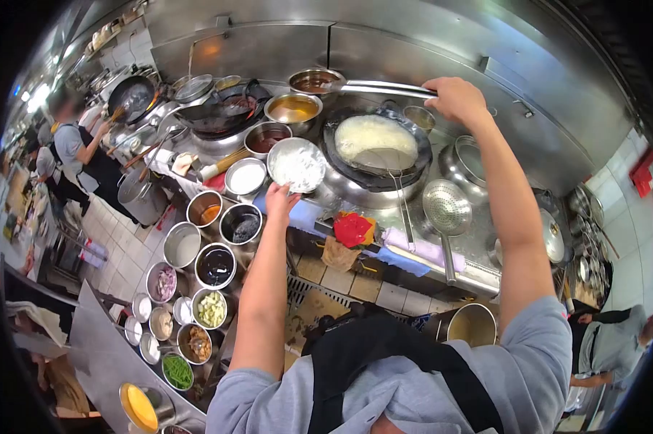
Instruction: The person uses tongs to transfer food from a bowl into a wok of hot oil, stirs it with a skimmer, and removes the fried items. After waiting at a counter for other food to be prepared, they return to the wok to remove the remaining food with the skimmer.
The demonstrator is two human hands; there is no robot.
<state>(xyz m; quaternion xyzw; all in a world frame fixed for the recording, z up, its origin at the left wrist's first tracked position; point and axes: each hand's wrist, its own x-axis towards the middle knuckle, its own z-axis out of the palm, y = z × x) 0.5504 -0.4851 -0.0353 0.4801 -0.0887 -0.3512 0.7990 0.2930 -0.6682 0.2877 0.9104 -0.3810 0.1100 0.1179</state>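
My left hand (280,201) grips the near rim of a metal bowl (297,165) coated inside with white residue. My right hand (458,100) is closed round the end of a long ladle handle (391,88). The ladle's head reaches left to a steel pot of brown liquid (316,80) at the back of the stove. Between the hands, a wok (329,148) holds pale, foaming liquid (370,136). A wire strainer (386,160) sits in its near side, handle toward me. To the right lies a perforated skimmer (446,208).
Pots of yellow liquid (292,108) and dark red sauce (266,137) stand left of the wok. Ingredient containers line the left counter, including chopped greens (177,371) and black sauce (216,265). A red cloth (353,229) lies at the stove edge. A co-worker (80,145) stands far left.
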